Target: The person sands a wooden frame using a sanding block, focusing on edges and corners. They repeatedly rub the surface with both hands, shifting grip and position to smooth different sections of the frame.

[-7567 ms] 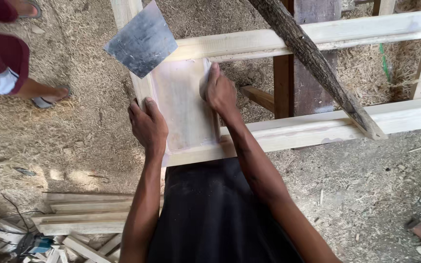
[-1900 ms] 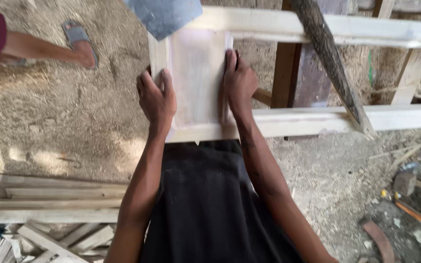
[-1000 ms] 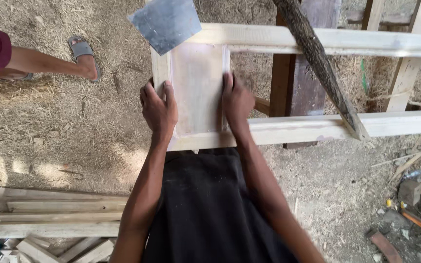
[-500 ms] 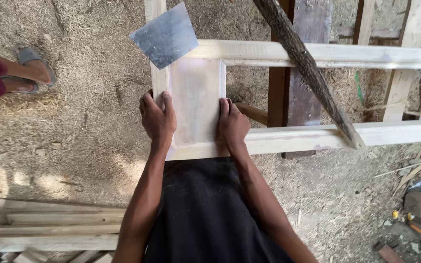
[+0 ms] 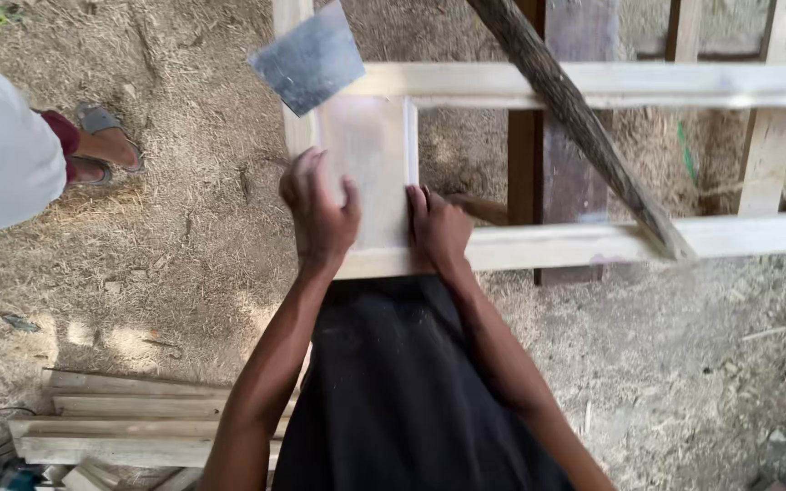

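A pale wooden panel (image 5: 370,177) is sitting in the corner bay of a light wooden frame (image 5: 593,84), close against the person's black-clad lap. A grey metal sheet (image 5: 308,57) is lying tilted across the frame's upper left corner, overlapping the panel's top edge. A dark rough pole (image 5: 584,123) is leaning diagonally over the frame's two long rails to the right, and a brown post (image 5: 557,136) is standing behind them.

The left hand (image 5: 320,214) is lying flat on the panel's left edge, fingers spread and unclenched, gripping nothing. The right hand (image 5: 438,227) is pressing on the panel's lower right corner where it meets the near rail, fingers extended, also holding nothing.

To the right of the panel the bay is opening onto sawdust-strewn ground (image 5: 184,227). Stacked planks (image 5: 129,423) are lying at the lower left, and another person's sandalled foot (image 5: 106,150) is standing well apart at the upper left.
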